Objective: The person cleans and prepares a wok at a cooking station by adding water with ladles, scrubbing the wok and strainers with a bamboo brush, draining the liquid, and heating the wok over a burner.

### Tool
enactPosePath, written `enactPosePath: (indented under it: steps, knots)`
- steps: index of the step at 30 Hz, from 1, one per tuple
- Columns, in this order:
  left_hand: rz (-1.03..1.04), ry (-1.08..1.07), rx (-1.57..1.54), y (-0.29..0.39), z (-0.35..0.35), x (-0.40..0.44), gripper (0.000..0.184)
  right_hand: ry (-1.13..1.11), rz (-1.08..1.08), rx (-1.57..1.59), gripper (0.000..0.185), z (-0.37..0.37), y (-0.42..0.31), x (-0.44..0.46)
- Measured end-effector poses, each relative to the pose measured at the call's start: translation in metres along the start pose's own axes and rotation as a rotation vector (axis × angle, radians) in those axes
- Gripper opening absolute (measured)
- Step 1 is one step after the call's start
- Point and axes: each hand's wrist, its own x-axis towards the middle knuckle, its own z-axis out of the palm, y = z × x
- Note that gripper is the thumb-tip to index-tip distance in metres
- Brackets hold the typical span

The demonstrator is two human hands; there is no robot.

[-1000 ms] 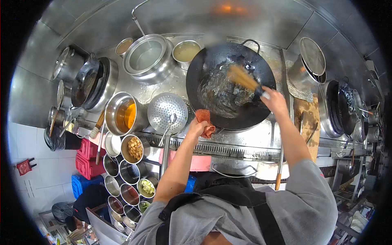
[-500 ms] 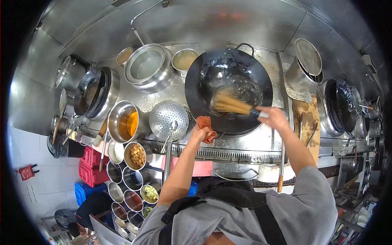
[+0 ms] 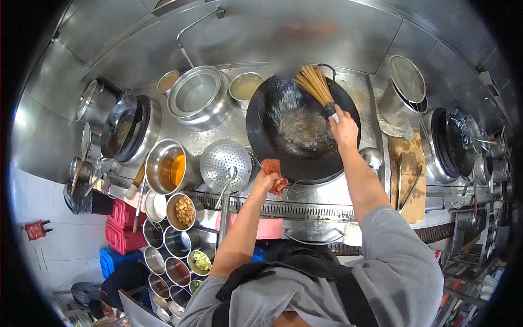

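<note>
A large black wok (image 3: 321, 169) sits on the steel stove, with murky water swirling in it. My right hand (image 3: 344, 129) is closed round the dark handle of a bamboo brush (image 3: 314, 84), whose bristles fan out over the wok's far edge. At the wok's near left edge, my left hand (image 3: 265, 182) grips a folded reddish cloth (image 3: 274, 173). The cloth hides what lies under it at the rim. A perforated strainer (image 3: 224, 159) rests just left of the wok.
A large pot (image 3: 201, 117) stands behind the strainer, beneath a tap (image 3: 188, 27). A pot of orange liquid (image 3: 188, 169) and several ingredient containers (image 3: 177, 240) are at the left. A ladle (image 3: 372, 158) and tongs (image 3: 399, 182) lie right of the wok.
The brush has swept from the wok's near right part to its far edge, its bristles now pointing away. My right hand has moved forward and left. My left hand stays on the cloth.
</note>
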Motion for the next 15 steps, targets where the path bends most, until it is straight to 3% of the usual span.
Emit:
enactPosePath:
  steps: [3, 4, 7, 8, 10, 13, 15]
  knots:
    - [-0.007, 0.01, -0.032, -0.002, 0.003, 0.0, 0.024, -0.086, 0.019, 0.08, 0.045, 0.0, -0.026, -0.003]
    - [0.0, 0.017, -0.031, -0.002, 0.003, 0.0, 0.024, -0.131, -0.091, 0.125, 0.046, 0.009, -0.03, -0.004]
    - [-0.005, -0.007, -0.019, -0.006, -0.003, 0.005, 0.024, -0.419, -0.049, 0.18, 0.048, -0.023, -0.063, -0.016]
    - [-0.002, 0.001, -0.017, -0.008, -0.003, 0.008, 0.024, -0.421, -0.036, 0.174, 0.048, -0.032, -0.058, -0.025]
    - [-0.002, 0.039, -0.011, -0.01, 0.001, 0.009, 0.023, -0.661, -0.195, 0.363, 0.048, -0.057, -0.031, -0.051]
    - [0.013, 0.025, -0.014, -0.011, 0.0, 0.01, 0.021, -0.776, -0.276, 0.171, 0.047, -0.11, 0.032, -0.073]
    - [0.009, 0.028, 0.013, -0.01, 0.001, 0.008, 0.02, -0.777, -0.192, 0.044, 0.046, -0.155, 0.07, -0.057]
